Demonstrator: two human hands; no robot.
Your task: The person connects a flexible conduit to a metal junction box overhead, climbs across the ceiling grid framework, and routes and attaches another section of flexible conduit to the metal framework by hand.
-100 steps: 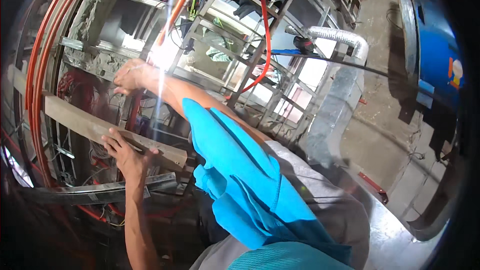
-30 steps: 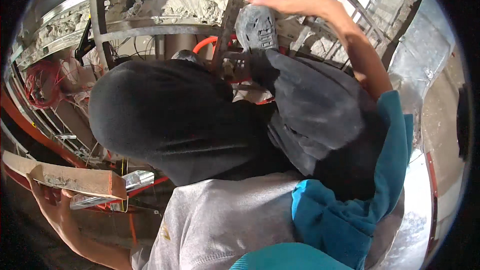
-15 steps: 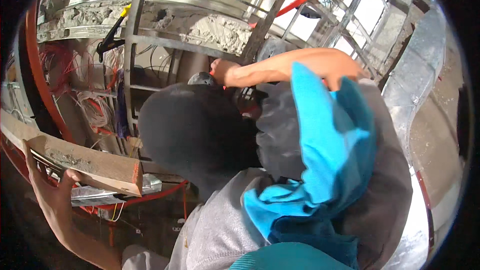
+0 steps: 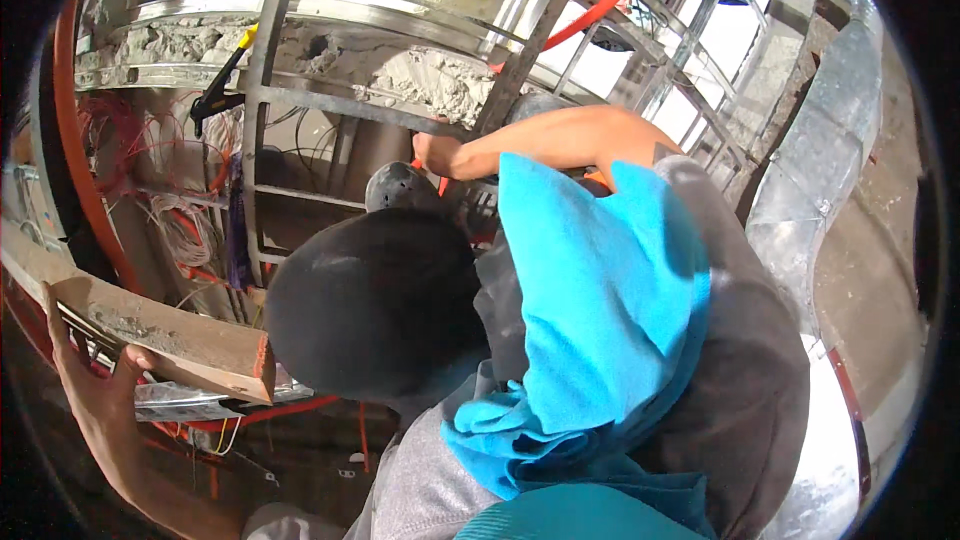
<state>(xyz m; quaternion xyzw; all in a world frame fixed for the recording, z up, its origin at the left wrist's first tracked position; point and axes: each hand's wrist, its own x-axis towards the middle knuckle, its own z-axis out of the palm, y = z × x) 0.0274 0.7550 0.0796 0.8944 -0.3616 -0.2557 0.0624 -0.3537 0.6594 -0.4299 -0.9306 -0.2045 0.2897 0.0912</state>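
At lower left of the frame, the left hand (image 4: 105,395) is holding thumb and forefinger wide apart along the wooden plank's (image 4: 195,345) near edge, probably steadying its length; whether that grip is wrapping behind, I can't tell. Upper centre, the right hand (image 4: 437,156) is curling beside the shoe (image 4: 395,187), any contents hiding from view.

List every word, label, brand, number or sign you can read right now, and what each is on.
None: no text is readable in this view.
Wooden plank at the left hand: stains and an orange-marked end, no letters I can make out.
Metal duct: no readable marking.
Blue cloth: no lettering visible.
Black-and-yellow tool: too small to tell whether it bears any.
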